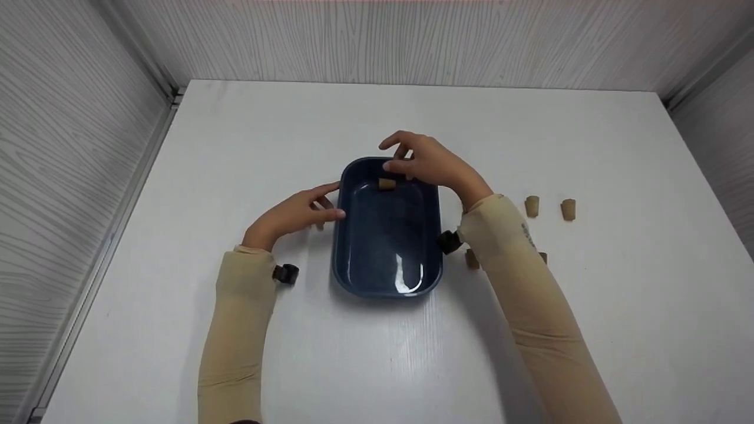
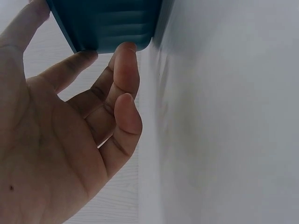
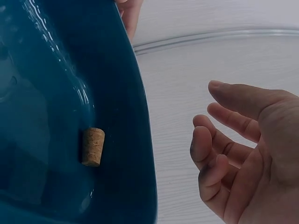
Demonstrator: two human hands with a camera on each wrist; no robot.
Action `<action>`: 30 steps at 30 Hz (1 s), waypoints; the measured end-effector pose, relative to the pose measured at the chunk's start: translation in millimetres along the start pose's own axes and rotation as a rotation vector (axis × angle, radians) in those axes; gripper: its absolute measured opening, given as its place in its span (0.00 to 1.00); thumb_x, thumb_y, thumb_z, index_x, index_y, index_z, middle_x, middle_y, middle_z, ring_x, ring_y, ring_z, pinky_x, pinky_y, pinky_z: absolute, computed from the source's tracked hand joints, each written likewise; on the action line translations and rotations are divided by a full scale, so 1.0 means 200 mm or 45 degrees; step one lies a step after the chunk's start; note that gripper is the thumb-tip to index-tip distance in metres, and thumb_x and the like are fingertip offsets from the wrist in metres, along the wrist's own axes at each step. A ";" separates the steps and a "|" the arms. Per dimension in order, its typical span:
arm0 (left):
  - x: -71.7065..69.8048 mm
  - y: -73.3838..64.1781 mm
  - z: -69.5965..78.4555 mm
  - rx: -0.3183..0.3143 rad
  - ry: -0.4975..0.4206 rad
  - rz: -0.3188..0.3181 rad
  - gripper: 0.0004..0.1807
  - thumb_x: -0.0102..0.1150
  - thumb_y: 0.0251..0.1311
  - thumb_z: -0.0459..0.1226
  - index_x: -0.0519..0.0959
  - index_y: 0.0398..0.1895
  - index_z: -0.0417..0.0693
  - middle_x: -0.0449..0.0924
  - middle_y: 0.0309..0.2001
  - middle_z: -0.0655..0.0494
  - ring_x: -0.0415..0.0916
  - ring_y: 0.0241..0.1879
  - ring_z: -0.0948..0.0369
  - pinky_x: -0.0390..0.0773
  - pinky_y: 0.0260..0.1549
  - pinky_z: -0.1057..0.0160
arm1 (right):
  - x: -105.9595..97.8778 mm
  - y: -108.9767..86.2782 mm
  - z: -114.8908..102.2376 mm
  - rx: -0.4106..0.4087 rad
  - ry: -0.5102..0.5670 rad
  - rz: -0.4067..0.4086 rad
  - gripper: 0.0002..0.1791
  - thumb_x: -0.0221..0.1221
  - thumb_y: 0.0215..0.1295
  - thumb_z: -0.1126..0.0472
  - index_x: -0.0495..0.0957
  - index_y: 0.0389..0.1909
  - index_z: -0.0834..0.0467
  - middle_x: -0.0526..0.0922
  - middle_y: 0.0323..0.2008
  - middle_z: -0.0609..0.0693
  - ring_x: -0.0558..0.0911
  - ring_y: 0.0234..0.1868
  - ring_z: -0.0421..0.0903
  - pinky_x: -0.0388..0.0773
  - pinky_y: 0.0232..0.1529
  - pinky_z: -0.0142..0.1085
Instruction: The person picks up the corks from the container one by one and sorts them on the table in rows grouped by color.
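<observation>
A deep blue rectangular dish with rounded corners stands between the hands. Inside it, against the far end, a tapered cork stopper lies on its side. At the dish's left wall, my left hand has its thumb at the rim and its index fingertip against the outer side; the other fingers curl loosely below, as the left wrist view shows. My right hand hovers over the far right corner of the dish. Its fingers are loosely bent and hold nothing, apart from the rim in the right wrist view.
Right of the dish, several more cork stoppers stand on the white table: one cork, another cork, and a nearer cork beside the right sleeve, which partly hides a further one. Pale wood-grain panels border the table.
</observation>
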State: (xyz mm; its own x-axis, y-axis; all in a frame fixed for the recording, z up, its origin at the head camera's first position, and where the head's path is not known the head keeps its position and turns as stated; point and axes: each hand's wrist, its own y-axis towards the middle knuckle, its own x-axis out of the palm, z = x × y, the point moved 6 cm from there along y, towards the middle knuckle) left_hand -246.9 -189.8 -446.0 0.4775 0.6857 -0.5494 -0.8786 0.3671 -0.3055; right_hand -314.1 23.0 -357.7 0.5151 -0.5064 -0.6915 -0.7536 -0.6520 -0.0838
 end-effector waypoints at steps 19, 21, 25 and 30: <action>0.01 0.01 -0.01 -0.016 0.011 -0.003 0.44 0.57 0.58 0.63 0.52 0.76 0.66 0.76 0.53 0.50 0.77 0.39 0.54 0.72 0.42 0.58 | 0.07 0.09 0.10 -0.012 0.125 0.003 0.20 0.57 0.69 0.53 0.73 0.60 0.52 0.78 0.40 0.52 0.79 0.37 0.59 0.75 0.38 0.36; 0.01 0.01 -0.01 -0.010 0.013 -0.002 0.44 0.57 0.58 0.62 0.53 0.76 0.67 0.76 0.53 0.49 0.77 0.39 0.54 0.72 0.42 0.58 | 0.07 0.09 0.10 -0.011 0.127 -0.004 0.20 0.58 0.69 0.55 0.73 0.60 0.52 0.78 0.40 0.52 0.79 0.37 0.60 0.75 0.38 0.37; 0.01 0.01 -0.01 0.004 0.013 0.007 0.43 0.57 0.59 0.62 0.53 0.76 0.66 0.76 0.52 0.49 0.77 0.39 0.54 0.72 0.41 0.58 | 0.07 0.10 0.10 -0.021 0.065 -0.016 0.21 0.59 0.67 0.56 0.73 0.60 0.53 0.78 0.42 0.52 0.78 0.37 0.53 0.73 0.41 0.38; 0.00 0.01 -0.01 0.009 0.013 0.010 0.43 0.57 0.59 0.61 0.53 0.76 0.65 0.76 0.51 0.49 0.77 0.39 0.54 0.71 0.41 0.59 | 0.06 0.11 0.08 -0.040 -0.016 -0.017 0.21 0.60 0.67 0.55 0.73 0.60 0.52 0.78 0.46 0.53 0.77 0.41 0.47 0.73 0.47 0.40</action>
State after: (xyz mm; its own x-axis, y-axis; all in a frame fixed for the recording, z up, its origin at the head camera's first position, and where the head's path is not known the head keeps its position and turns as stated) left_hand -248.4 -189.5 -448.4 0.4708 0.6820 -0.5597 -0.8822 0.3665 -0.2955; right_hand -331.5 11.8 -379.0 0.5198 -0.4901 -0.6997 -0.7332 -0.6763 -0.0709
